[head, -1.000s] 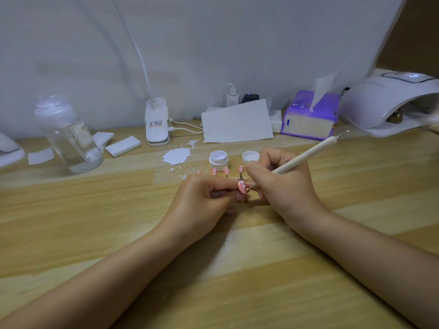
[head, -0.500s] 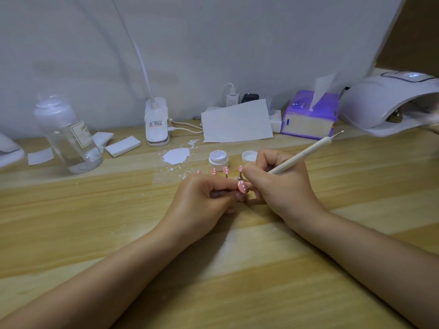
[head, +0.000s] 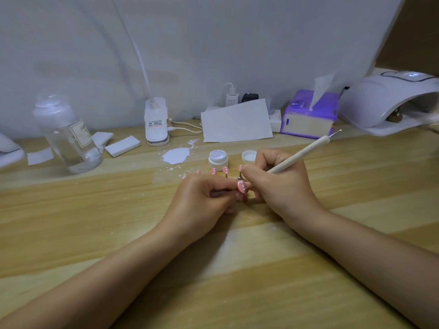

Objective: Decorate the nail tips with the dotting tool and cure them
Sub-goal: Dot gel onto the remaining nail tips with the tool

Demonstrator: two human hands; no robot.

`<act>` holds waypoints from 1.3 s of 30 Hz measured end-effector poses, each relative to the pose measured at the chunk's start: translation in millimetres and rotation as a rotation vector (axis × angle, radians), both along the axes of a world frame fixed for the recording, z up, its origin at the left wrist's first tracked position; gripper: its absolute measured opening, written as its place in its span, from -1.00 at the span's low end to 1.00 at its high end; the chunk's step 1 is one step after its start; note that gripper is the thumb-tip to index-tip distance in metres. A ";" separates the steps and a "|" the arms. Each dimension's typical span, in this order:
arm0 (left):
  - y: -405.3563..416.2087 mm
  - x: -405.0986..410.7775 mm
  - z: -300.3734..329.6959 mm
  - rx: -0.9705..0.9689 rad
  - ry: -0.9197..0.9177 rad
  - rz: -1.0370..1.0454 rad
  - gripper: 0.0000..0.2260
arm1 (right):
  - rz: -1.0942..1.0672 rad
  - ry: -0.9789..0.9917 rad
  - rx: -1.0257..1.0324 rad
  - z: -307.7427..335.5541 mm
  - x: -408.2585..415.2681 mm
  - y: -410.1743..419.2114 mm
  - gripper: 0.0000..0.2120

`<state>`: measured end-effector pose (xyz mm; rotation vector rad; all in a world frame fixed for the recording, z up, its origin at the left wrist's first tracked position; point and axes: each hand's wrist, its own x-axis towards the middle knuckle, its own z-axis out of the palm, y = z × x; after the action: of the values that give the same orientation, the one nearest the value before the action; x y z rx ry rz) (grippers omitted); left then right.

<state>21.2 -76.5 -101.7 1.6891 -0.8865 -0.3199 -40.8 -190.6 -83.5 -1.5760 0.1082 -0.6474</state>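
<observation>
My left hand [head: 204, 200] pinches the stem of a pink nail tip [head: 240, 186] that carries white dots. My right hand [head: 280, 184] grips a cream dotting tool [head: 301, 154] like a pen, its lower point touching the right edge of that tip. Behind my hands several more pink dotted nail tips [head: 225, 170] stand on small stems. An open white gel pot [head: 218, 159] and its lid [head: 249, 156] sit just beyond them. The white curing lamp [head: 389, 100] stands at the far right, its display lit.
A clear bottle [head: 67, 136] stands at the left beside white pads [head: 122, 146]. A desk lamp base [head: 156, 122] with cables, a white paper sheet [head: 236, 122] and a purple tissue pack [head: 308, 115] line the back. White smears [head: 175, 156] mark the wooden table [head: 237, 269].
My right hand has tilted the dotting tool slightly and its upper end has shifted a little. My left hand holds the nail tip in the same place.
</observation>
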 end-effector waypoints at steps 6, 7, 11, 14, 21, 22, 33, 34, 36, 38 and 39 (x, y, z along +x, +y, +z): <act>-0.4 0.3 -0.4 0.004 0.000 -0.001 -0.76 | 0.000 0.004 0.003 0.7 -0.7 0.8 -0.58; -0.3 0.4 -0.5 0.003 0.000 0.001 -0.76 | -0.001 0.004 0.001 0.6 -0.6 0.8 -0.58; -0.7 0.7 -0.7 0.005 -0.006 0.003 -0.76 | -0.001 0.006 0.005 0.9 -0.6 0.7 -0.59; -0.6 0.4 -0.1 0.006 -0.006 -0.003 -0.75 | -0.003 0.006 0.012 0.8 -0.9 0.5 -0.59; -0.7 -0.2 0.9 0.007 0.006 0.003 -0.71 | -0.007 -0.004 0.000 0.0 -0.2 1.2 -0.58; -0.5 -0.3 1.0 0.008 0.007 0.003 -0.71 | -0.005 -0.003 0.006 0.2 -0.2 1.2 -0.58; -0.2 -1.5 2.0 0.009 0.011 0.006 -0.72 | -0.007 -0.016 -0.002 -0.1 -0.4 1.3 -0.57; -0.1 -1.2 1.9 0.012 0.007 0.005 -0.72 | -0.010 -0.016 -0.001 -0.2 -0.4 1.2 -0.57; -0.1 -1.2 2.0 0.019 -0.001 0.002 -0.71 | -0.014 -0.015 0.001 -0.4 -0.4 1.0 -0.57; -0.4 -1.2 2.1 0.015 0.004 -0.001 -0.70 | -0.017 -0.013 0.000 -0.2 -0.5 1.1 -0.57; -0.7 -1.2 2.1 0.011 0.009 -0.001 -0.70 | -0.017 -0.012 0.000 -0.3 -0.6 1.1 -0.57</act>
<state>20.0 -77.2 -99.6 1.6969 -0.8800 -0.3332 -41.4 -189.5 -83.9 -1.5726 0.1125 -0.6700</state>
